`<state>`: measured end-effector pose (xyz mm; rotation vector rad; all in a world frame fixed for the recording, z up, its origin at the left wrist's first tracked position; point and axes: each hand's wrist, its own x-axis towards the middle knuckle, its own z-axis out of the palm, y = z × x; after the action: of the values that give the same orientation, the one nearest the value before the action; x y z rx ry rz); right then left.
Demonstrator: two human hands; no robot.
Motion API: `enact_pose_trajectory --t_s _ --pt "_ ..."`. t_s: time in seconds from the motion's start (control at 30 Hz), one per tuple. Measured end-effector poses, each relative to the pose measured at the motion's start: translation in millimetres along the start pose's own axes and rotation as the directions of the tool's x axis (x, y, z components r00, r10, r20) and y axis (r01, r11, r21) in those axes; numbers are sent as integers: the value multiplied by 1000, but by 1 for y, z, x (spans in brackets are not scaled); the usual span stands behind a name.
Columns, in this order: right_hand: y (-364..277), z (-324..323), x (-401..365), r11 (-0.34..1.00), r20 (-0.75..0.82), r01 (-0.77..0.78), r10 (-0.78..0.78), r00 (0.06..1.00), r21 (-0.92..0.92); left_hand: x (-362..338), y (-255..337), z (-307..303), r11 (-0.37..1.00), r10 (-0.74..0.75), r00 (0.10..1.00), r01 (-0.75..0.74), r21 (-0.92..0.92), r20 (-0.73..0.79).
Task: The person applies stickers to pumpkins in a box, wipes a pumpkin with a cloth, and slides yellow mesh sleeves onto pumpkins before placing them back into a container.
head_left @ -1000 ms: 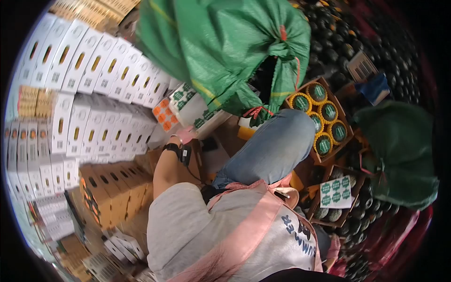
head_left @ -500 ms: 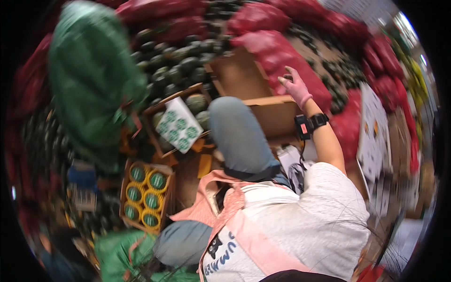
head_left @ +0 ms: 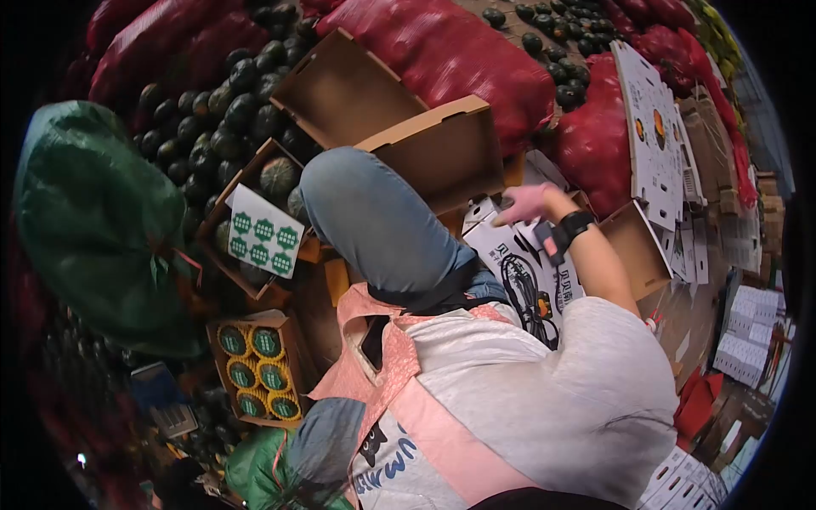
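Observation:
My right hand (head_left: 525, 203), in a pink glove with bare fingertips, is over a white printed carton (head_left: 484, 235). Its fingers are slightly bent and apart, and nothing shows between them. A black watch-like device (head_left: 571, 227) sits on that wrist. Just below the hand, a coiled black cable (head_left: 527, 297) lies on the white cardboard. Left of the hand is an open brown cardboard box (head_left: 446, 157). My left hand is out of view. Past my raised knee, a sheet of green stickers (head_left: 264, 241) rests on a carton of green squashes (head_left: 278, 177).
A carton (head_left: 293, 357) holds several labelled squashes in yellow nets. Loose squashes (head_left: 212, 127) are heaped behind. Red mesh sacks (head_left: 442, 64) and a green sack (head_left: 93, 221) stand around. White punched cardboard sheets (head_left: 650, 127) lean at the right.
My right hand has come down and back, from above the brown box to over the white carton. The view has turned, and most surroundings have shifted left.

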<state>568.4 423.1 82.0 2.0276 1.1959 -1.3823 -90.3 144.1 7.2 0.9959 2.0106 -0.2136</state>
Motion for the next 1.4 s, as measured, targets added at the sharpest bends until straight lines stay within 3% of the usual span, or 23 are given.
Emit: enact_pose_trajectory --t_s 0.03,0.1,0.13,0.27,0.37,0.47,0.5,0.57,0.63,0.7,0.73,0.77,0.8,0.83,0.87,0.9,0.97,1.1,1.17,1.2,1.23,1.27,1.4 --pt "-5 25 8 998 -110 39 -33 993 54 -3 -3 -1 1000 -2 1000 2 5 8" --pt "-13 79 26 974 -318 -69 -2 948 -213 -10 -11 4 1000 7 1000 -8 25 27" --pt "-29 83 21 954 -268 -131 57 962 -270 -22 -16 5 1000 -12 1000 12 16 22" --pt "-63 80 -3 955 -317 -107 14 948 -277 -44 -35 26 999 -40 998 39 18 42" --pt "-69 86 -6 852 -365 -160 -39 930 -498 -56 -51 52 998 -48 996 46 33 74" --pt "-36 84 1 945 -617 -205 4 787 -256 -69 -78 82 998 -56 993 52 46 107" --pt "-26 84 2 939 -621 -230 22 784 -257 -70 -87 95 997 -49 991 41 61 127" --pt "-14 75 -4 967 -485 -252 205 850 -32 -73 -111 120 995 -33 985 16 96 171" --pt "-15 79 -12 973 -503 -228 177 846 -42 -73 -138 147 991 1 979 -28 132 202" --pt "-25 85 -16 795 -526 -159 -222 821 -585 -72 -168 176 981 52 974 -91 169 221" --pt "-11 81 -11 651 -441 89 -602 665 -754 -71 -188 193 972 90 969 -135 191 229" --pt "-3 73 -4 395 -221 245 -823 524 -885 -68 -205 209 950 152 961 -206 232 232" --pt "0 67 6 85 64 298 -887 458 -951 -65 -215 225 924 204 951 -265 275 231" --pt "5 62 20 -243 355 314 -857 373 -918 -59 -203 228 845 325 916 -394 363 237" --pt "12 59 33 -328 481 395 -784 393 -858 -69 -202 219 952 166 961 -215 220 220" --pt "22 57 46 -405 598 467 -691 407 -786 -94 -120 158 997 3 981 -17 70 196" --pt "25 48 54 -410 697 588 -580 422 -697 -86 -100 150 996 11 987 -26 88 163" --pt "19 45 65 -393 737 674 -582 344 -625 -93 -84 161 931 127 977 -178 320 172" --pt "18 51 77 -389 780 687 -437 449 -613 -92 -115 194 925 263 961 -275 262 81" --pt "9 59 63 -521 765 560 -427 482 -644 -97 -117 198 934 258 962 -272 234 86" --pt "-32 63 33 -417 786 682 -156 598 -601 -100 -113 197 949 224 970 -240 207 96" --pt "-50 66 26 -444 797 683 -141 587 -581 -104 -111 196 959 201 974 -217 185 103" --pt "-87 78 12 -41 577 585 121 808 -810 -116 -98 191 985 124 987 -135 106 104"
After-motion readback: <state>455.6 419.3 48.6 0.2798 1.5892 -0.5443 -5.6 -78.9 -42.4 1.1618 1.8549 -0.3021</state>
